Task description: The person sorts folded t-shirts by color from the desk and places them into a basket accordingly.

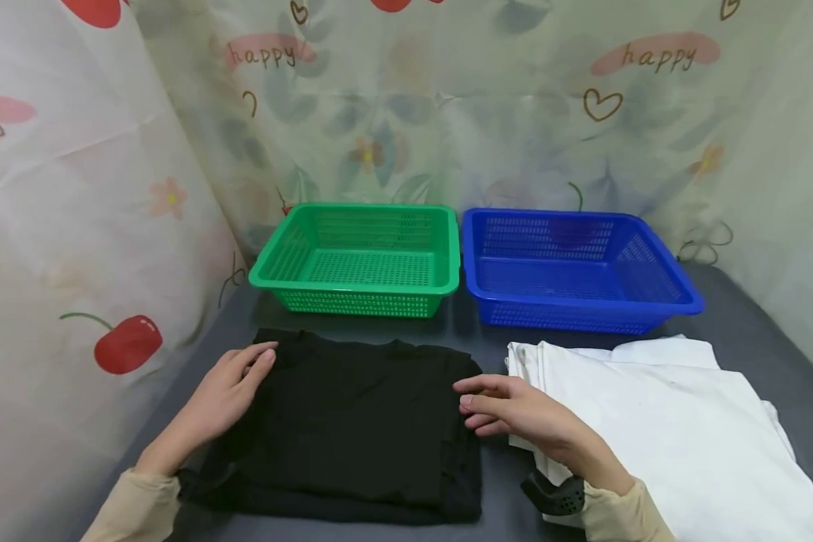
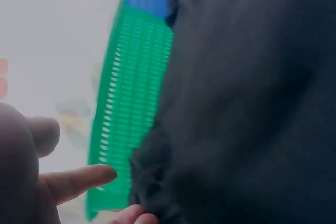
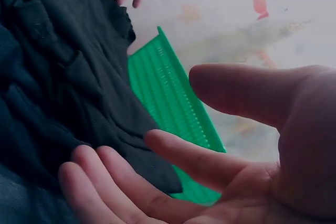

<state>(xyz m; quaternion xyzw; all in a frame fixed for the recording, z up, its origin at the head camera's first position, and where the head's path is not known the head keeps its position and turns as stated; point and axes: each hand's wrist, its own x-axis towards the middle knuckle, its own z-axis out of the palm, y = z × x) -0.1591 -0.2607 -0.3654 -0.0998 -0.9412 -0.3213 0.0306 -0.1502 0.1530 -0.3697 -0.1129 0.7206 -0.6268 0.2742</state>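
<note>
At either side of folded black cloth (image 1: 359, 421), left hand (image 1: 222, 395) relaxed, right hand (image 1: 525, 415) likewise loose

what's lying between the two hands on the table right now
The folded black cloth lies between the left hand and the right hand; the head view shows this.

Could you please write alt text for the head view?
A person's left hand and right hand flank folded black cloth on a dark table; folded white cloth lies at right, a green basket and a blue basket stand behind.
</note>
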